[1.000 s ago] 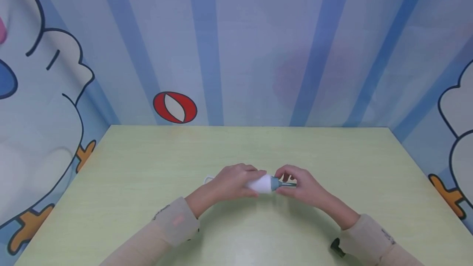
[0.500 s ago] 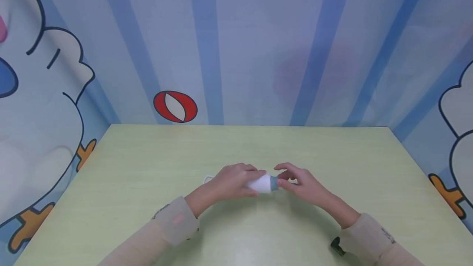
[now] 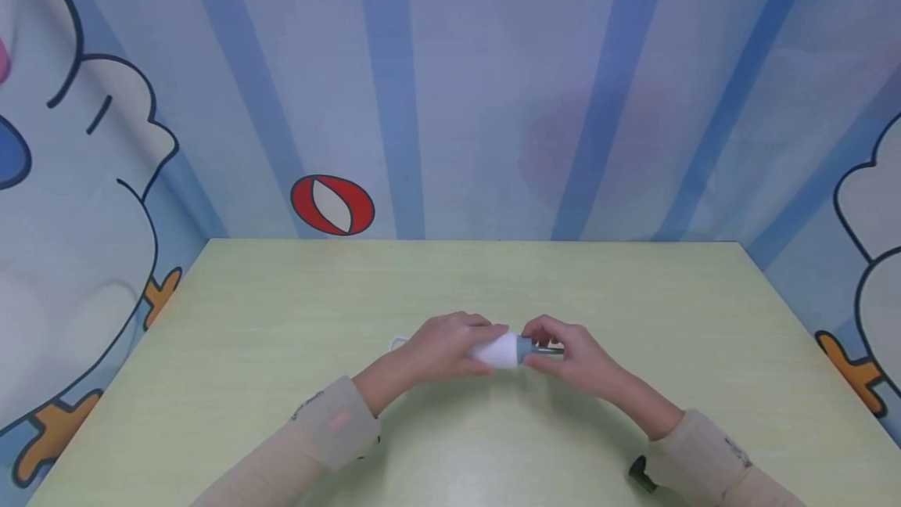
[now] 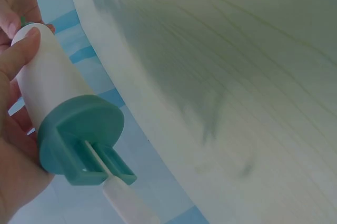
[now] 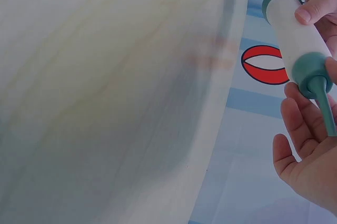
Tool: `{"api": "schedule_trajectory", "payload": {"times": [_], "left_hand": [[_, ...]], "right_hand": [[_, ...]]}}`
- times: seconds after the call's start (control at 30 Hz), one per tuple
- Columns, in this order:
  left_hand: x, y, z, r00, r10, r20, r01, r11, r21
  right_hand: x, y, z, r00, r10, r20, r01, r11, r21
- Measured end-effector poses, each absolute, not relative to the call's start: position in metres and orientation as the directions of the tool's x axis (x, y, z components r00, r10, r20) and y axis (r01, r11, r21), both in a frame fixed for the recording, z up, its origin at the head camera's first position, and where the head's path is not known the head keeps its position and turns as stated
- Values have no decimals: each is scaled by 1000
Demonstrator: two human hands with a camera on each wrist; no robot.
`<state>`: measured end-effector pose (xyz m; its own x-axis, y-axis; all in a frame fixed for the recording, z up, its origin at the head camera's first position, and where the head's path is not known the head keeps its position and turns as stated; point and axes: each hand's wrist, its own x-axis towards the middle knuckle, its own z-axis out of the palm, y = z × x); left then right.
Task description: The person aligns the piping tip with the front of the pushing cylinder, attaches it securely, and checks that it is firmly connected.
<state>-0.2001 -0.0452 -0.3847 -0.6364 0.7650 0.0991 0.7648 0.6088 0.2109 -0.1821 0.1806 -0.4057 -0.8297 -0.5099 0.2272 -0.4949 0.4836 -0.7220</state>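
A syringe-like white tube (image 3: 498,351) with teal ends is held level above the table. My left hand (image 3: 439,347) grips its body from above, hiding part of it. In the left wrist view the teal rear cap (image 4: 84,129) has a slot, with a white rod (image 4: 129,200) sticking out. My right hand (image 3: 576,352) pinches the teal nozzle cap (image 5: 309,70) between thumb and fingers at the tube's right end. From that cap a thin teal spout (image 5: 322,103) points away from the tube, over the right palm.
The pale yellow-green table (image 3: 338,288) spreads below both hands. Behind it stands a blue striped backdrop (image 3: 486,100) with a printed red and white ball (image 3: 333,205). Cartoon figures are printed on the side walls.
My right fingers loosened and shifted at the nozzle cap half a second ago, covering the spout, and now pinch the cap again. The left hand and the tube have stayed put.
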Motion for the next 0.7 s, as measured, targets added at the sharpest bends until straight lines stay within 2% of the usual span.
{"api": "schedule_trajectory", "payload": {"times": [0.4,0.7], "left_hand": [[-199,-43,-388,-608,785,119,791,587,171],[-200,-45,-387,-640,761,106,763,613,206]], "right_hand": [[-185,183,-403,-829,-552,86,-395,470,-789],[-182,181,-400,-811,-551,196,-517,517,-682]]}}
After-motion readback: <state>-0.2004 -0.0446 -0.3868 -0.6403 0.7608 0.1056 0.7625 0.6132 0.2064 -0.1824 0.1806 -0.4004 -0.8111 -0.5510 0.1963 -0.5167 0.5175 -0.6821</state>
